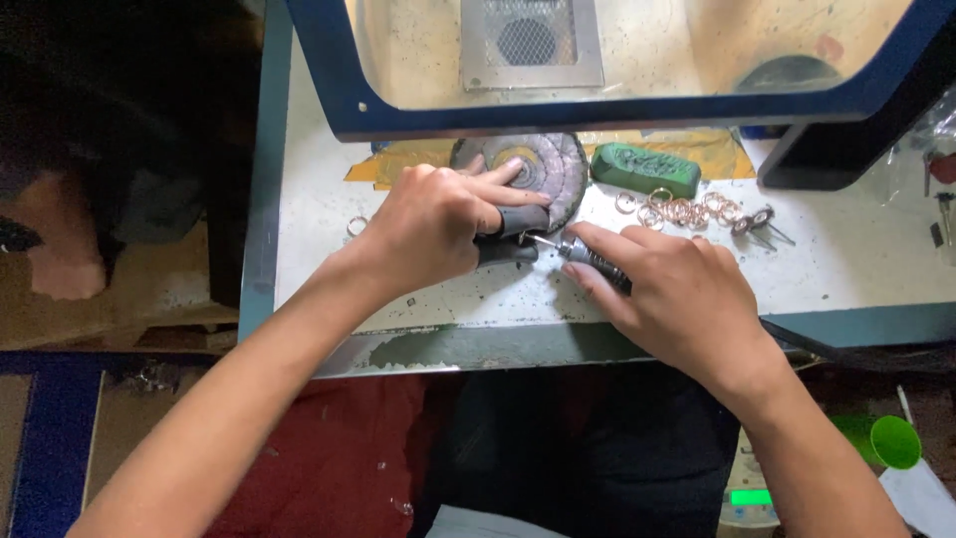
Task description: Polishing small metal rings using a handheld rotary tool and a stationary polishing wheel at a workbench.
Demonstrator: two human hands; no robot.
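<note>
The left hand (433, 224) is closed on a dark grey holder (513, 231), forefinger stretched over a grey buffing wheel (558, 169) just beyond it. The right hand (682, 289) grips a ribbed rotary handpiece (596, 261), its thin bit meeting the holder between the hands: the work appears to be mid-polish, calling for steady, light pressure. Beyond the right hand, a green compound bar (645, 167) and copper-coloured rings (682, 209) lie on the white table (846, 259).
</note>
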